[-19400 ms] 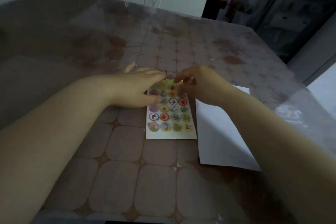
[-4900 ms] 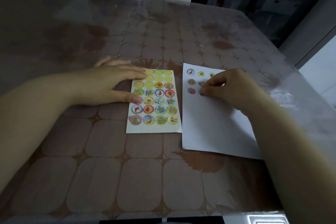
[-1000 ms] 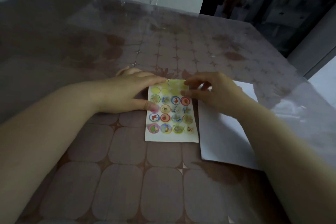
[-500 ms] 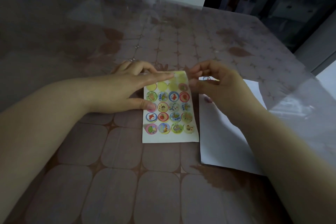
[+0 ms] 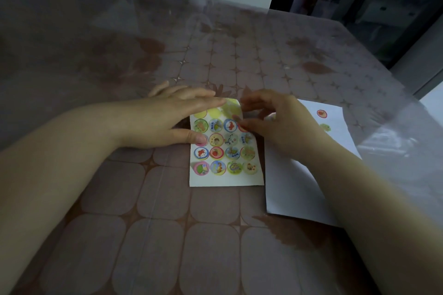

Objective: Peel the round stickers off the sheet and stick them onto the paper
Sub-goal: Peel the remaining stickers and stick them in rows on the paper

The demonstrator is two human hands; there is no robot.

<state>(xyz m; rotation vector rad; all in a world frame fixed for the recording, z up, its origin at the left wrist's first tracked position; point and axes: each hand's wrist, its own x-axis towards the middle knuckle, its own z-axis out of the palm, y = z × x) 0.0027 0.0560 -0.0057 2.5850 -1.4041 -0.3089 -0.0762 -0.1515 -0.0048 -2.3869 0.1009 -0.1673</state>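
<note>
— Left hand [image 5: 165,120]?
— Flat and spread wide, pressed on the left edge of the sticker sheet [image 5: 226,151]. Thumb tip on a pink sticker at the sheet's left column, fingers reaching over the far left corner. Gripping nothing, just pinning down.

— Right hand [image 5: 275,122]?
— Curled, thumb and forefinger drawn close together at the sheet's right edge, tips at a red-rimmed round sticker [image 5: 242,128] in the upper right part. Touching it, or just over it. Whether already lifted or truly pinched, impossible to tell: blurred, half hidden under the thumb.

— Sheet itself?
— Flat on the tabletop [image 5: 167,235], between the two hands. Top rows mostly bare yellow circles, lower rows full of colourful stickers, near of both thumbs.

— And the paper?
— White paper [image 5: 294,187] just right of the sheet, edges nearly touching, mostly under and beyond the right hand and forearm. Beyond the right hand, toward its far right corner, a red sticker [image 5: 322,113] stuck down, a pale greenish one [image 5: 325,127] just nearer. Others possibly hidden beneath the hand.

— Surface?
— Brown patterned cloth under a clear, shiny cover.
</note>
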